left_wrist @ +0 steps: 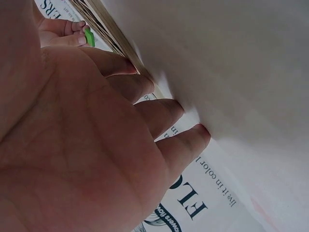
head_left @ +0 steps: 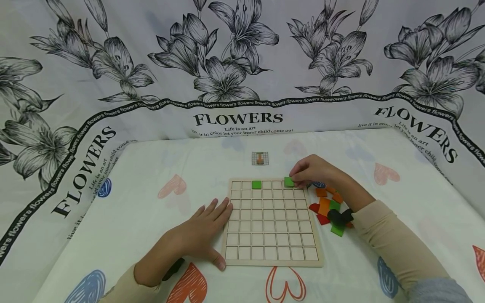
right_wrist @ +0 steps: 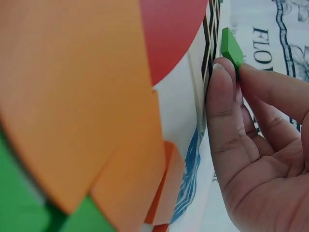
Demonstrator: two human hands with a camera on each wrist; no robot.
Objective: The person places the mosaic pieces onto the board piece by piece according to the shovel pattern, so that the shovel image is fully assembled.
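Observation:
A wooden grid board (head_left: 272,264) lies flat on the cloth, divided into small square cells. One green square tile (head_left: 256,184) sits in its far row, left of centre. My right hand (head_left: 312,170) pinches another green square tile (head_left: 289,182) between thumb and fingers at the board's far right; the right wrist view shows this green tile (right_wrist: 231,48) held at the fingertips. My left hand (head_left: 201,233) lies with fingers spread along the board's left edge, fingertips touching it. In the left wrist view, the left palm (left_wrist: 91,145) shows with its fingers extended.
Right of the board lies a loose pile of orange tiles (head_left: 323,206), red pieces (head_left: 322,219), green tiles (head_left: 337,229) and black pieces (head_left: 335,217). A small printed pattern card (head_left: 259,158) lies beyond the board. The cloth (head_left: 144,235) bears printed hearts.

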